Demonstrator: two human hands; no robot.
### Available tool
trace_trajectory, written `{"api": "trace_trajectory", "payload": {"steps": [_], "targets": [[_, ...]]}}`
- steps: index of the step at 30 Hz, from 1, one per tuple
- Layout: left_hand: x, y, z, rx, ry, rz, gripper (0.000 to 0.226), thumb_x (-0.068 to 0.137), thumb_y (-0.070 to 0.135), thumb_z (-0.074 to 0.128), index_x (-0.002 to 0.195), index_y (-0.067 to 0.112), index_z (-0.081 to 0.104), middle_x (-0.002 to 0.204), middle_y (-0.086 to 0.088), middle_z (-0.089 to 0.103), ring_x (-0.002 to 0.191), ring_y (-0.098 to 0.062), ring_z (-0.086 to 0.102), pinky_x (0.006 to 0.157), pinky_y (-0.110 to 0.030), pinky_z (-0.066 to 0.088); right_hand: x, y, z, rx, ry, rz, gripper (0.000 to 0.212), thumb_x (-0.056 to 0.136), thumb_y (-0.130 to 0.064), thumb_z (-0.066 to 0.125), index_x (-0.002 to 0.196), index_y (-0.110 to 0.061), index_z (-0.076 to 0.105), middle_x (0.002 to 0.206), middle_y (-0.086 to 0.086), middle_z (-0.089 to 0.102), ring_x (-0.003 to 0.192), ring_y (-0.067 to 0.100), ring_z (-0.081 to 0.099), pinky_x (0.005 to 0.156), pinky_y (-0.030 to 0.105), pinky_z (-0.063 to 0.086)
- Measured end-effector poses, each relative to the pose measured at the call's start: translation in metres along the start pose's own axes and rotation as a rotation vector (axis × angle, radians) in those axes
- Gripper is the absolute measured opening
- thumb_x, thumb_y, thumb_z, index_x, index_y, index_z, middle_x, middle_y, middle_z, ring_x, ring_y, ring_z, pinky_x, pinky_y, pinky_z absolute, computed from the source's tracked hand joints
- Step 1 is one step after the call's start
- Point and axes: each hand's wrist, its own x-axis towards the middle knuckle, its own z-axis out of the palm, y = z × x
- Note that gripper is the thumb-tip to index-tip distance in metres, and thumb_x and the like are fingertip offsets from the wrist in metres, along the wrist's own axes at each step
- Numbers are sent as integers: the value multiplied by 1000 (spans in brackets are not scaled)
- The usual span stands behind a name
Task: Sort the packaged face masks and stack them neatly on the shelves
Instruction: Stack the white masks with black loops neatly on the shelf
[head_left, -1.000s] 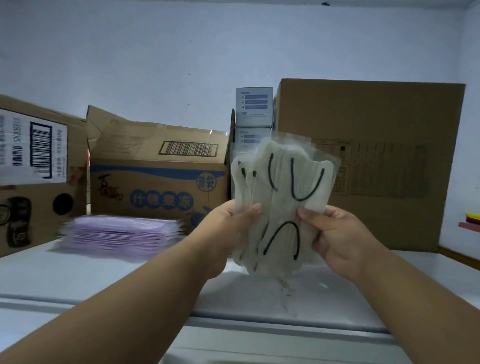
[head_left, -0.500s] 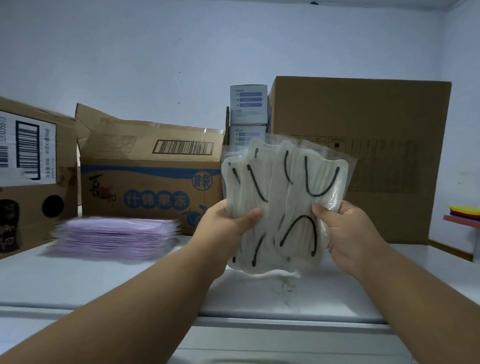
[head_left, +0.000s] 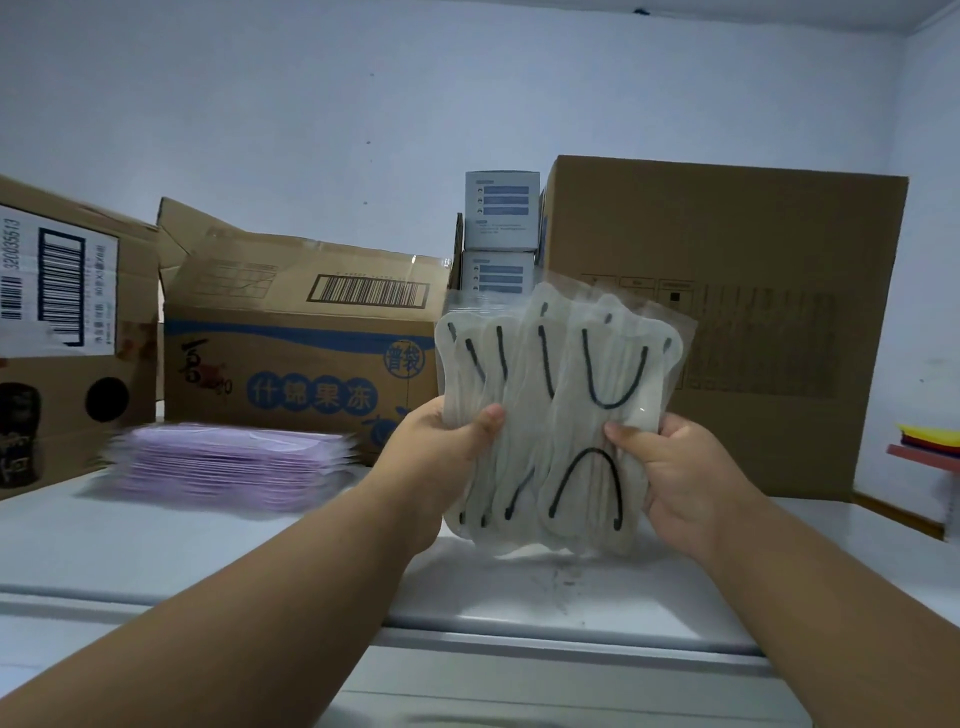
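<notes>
A fanned bundle of white packaged masks (head_left: 558, 410) with black ear loops, in clear wrappers, is held upright above the white shelf (head_left: 208, 551). My left hand (head_left: 441, 457) grips the bundle's left edge with its thumb across the front. My right hand (head_left: 675, 478) grips the right edge the same way. The bundle's lower edge hangs just over the shelf surface. A flat stack of purple packaged masks (head_left: 228, 462) lies on the shelf to the left, apart from both hands.
Cardboard boxes line the back of the shelf: one with a barcode label (head_left: 67, 332) at far left, a blue-printed one (head_left: 301, 353) behind the purple stack, a tall one (head_left: 737, 322) at right. Two small grey-blue cartons (head_left: 501, 213) are stacked between them. Coloured items (head_left: 930, 441) sit at far right.
Both hands have carried the white bundle slightly up and to the right, and the packets have fanned wider. The view has shifted a little to the right.
</notes>
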Motion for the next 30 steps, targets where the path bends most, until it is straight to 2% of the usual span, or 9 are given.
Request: {"api": "trace_trajectory", "payload": {"steps": [6,14,19,21,24,26,30], "targets": [[4,-3,-1,13,61,16,8,93,18,69,97,25,69,86,4,78,89,-19,73,80,-39,58,2,-1,-3,39,15,-10,24,95,-4,59,117,-10,66,106,12,75,101,32,70,90,56,54],[-1,0,-2,-21,24,49,21,83,13,78,100,19,69,89,1,79,82,-15,76,71,-33,60,-5,-2,3,4,-97,17,26,95,-3,58,120,-9,62,106,14,74,99,32,72,89,55,55],[-4,2,0,-4,12,54,21,82,24,77,101,21,69,89,3,79,81,-12,76,63,-26,59,-8,-2,6,-17,-102,-19,25,94,-1,58,118,-8,63,104,15,75,98,31,72,87,54,56],[-5,4,0,5,19,37,17,88,30,71,103,22,69,91,4,79,83,-13,75,69,-31,59,-7,-1,5,-22,-83,-33,25,94,-1,59,116,-9,63,105,14,75,98,31,72,85,52,57],[-7,6,0,-2,49,-8,17,96,30,64,108,19,69,95,-1,79,92,-22,75,82,-45,60,-3,0,1,-55,-30,-84,23,95,-2,59,115,-12,64,104,12,75,96,28,72,75,44,60],[-6,9,-1,-7,87,-25,16,97,28,63,107,17,69,95,-4,78,92,-26,74,82,-47,60,0,-2,-2,-104,-12,-166,23,96,-3,58,117,-13,64,105,9,75,96,25,72,71,39,60],[1,20,-8,114,95,-36,14,97,28,65,104,18,70,95,-6,77,91,-28,73,82,-49,60,8,-17,-8,-275,48,-313,21,96,-14,61,115,-21,63,107,5,73,100,25,70,81,46,60]]}}
